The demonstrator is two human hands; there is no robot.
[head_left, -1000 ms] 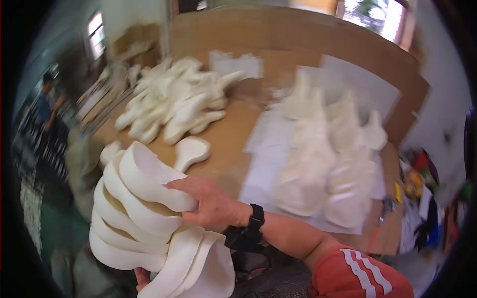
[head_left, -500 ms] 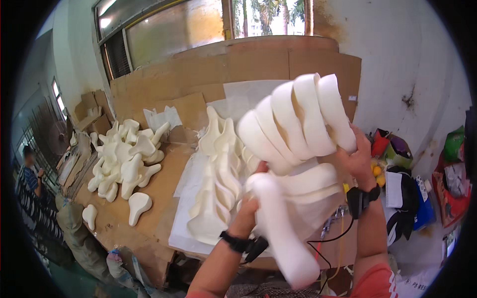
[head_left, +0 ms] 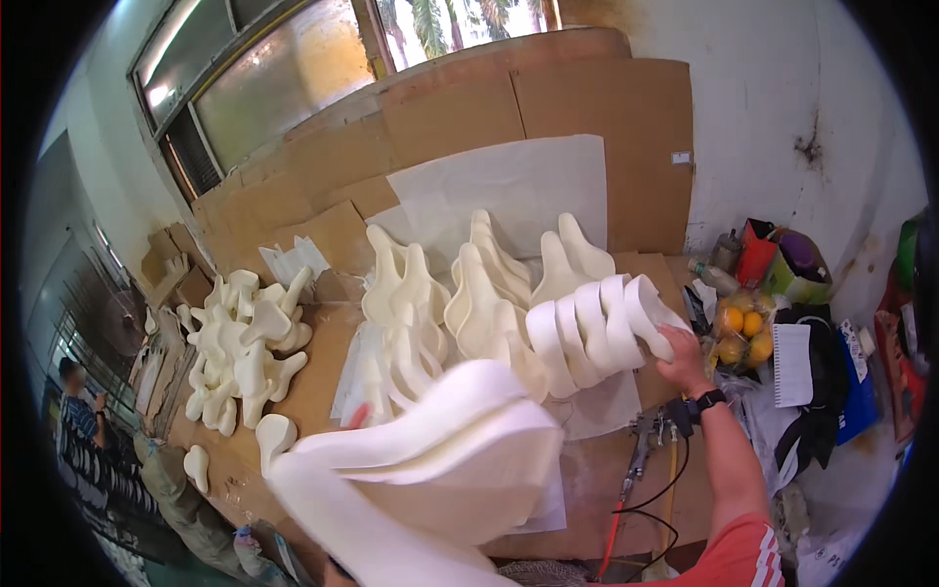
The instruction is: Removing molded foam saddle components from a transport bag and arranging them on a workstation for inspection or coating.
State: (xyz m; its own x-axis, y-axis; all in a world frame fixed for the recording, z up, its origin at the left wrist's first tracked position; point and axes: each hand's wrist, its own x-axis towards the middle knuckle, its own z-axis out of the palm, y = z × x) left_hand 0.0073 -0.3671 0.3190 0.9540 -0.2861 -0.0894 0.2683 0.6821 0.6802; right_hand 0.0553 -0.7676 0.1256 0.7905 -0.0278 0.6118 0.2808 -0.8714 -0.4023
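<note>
My right hand [head_left: 685,360] grips the end of a nested row of white foam saddle pads [head_left: 592,333], low over the right side of the paper-covered bench. Close to the camera, another bundle of foam saddle pads [head_left: 421,460] is blurred by motion. My left hand [head_left: 359,416] shows only a fingertip at that bundle's far edge; the pads hide the rest. Behind both bundles, several more foam saddle pads [head_left: 479,293] stand in overlapping rows on white paper [head_left: 509,166].
A heap of foam saddle pads [head_left: 249,333] lies on the cardboard at left, with two loose ones nearby. A spray gun [head_left: 641,445] with a red hose rests by my right forearm. Bagged oranges [head_left: 743,328] and a notepad [head_left: 791,364] are at right. A person [head_left: 80,406] stands far left.
My right hand has lowered its row of pads toward the bench. My left hand has swung left with its bundle, parting the two groups. The view has shifted, showing more rows on the paper.
</note>
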